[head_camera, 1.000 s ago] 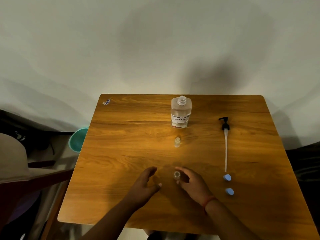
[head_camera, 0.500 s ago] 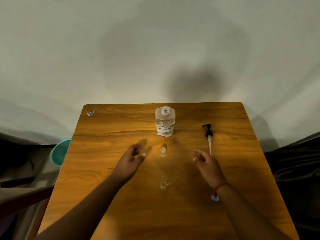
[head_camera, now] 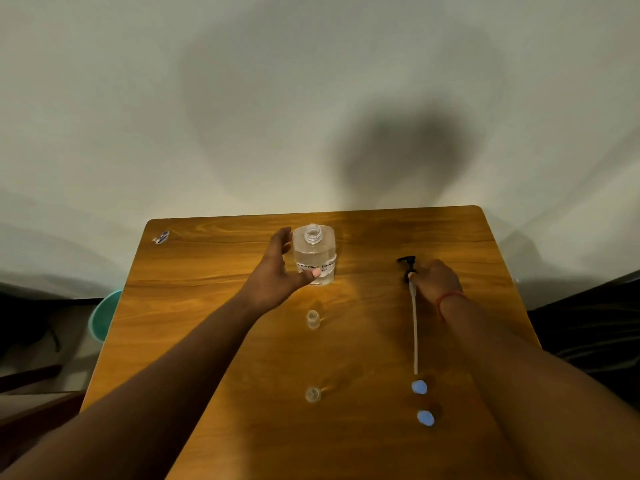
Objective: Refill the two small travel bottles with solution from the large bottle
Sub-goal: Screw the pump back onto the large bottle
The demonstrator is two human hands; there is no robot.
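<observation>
The large clear bottle (head_camera: 314,254), uncapped and labelled, stands at the back of the wooden table (head_camera: 214,306). My left hand (head_camera: 280,271) curls round its left side, thumb across the label. My right hand (head_camera: 434,278) pinches the black pump head (head_camera: 406,263), whose white tube (head_camera: 414,334) lies along the table toward me. Two small clear travel bottles stand open, one in mid-table (head_camera: 312,319) and one nearer me (head_camera: 312,394). Two blue caps (head_camera: 419,387) (head_camera: 425,417) lie by the tube's near end.
A small wrapper (head_camera: 161,236) lies at the table's back left corner. A teal bucket (head_camera: 104,318) sits on the floor to the left. A pale wall runs right behind the table.
Both hands have reached forward from the near small bottle: the left to the large bottle, the right to the pump head. The view has tilted up.
</observation>
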